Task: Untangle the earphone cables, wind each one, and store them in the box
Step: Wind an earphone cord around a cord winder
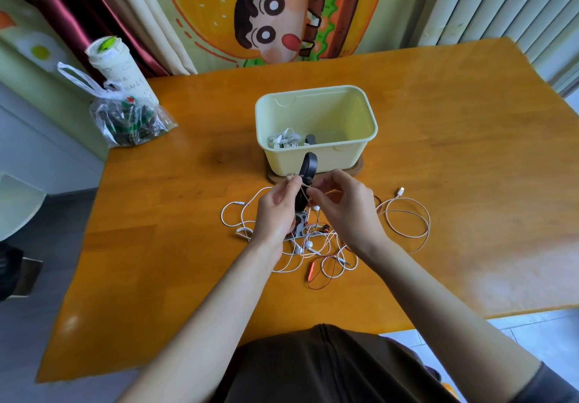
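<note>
Nearest is the person's dark shirt (329, 368), and both bare forearms reach forward over the orange wooden counter (454, 158). Under the wrists lies the tangle of earphone cables (313, 247), mostly white, with a red cable (317, 277) looping at its near side. A white cable with a plug (407, 214) lies in loose rings just to the right of the tangle.

Above the tangle, the left hand (275, 211) and the right hand (341, 205) are raised close together. The fingers of both are curled and pinch a thin cable (305, 187) between them, which hangs down into the tangle. A black curved earphone piece (308, 167) stands up between the two hands; which hand carries it I cannot tell.

Just behind the hands stands the pale yellow box (344, 158) on a brown wooden base (357, 168). Inside it, at the left, lies a wound white earphone (283, 139).

Far left on the counter are a plastic bag (131, 120) and behind it a paper cup (116, 64).
</note>
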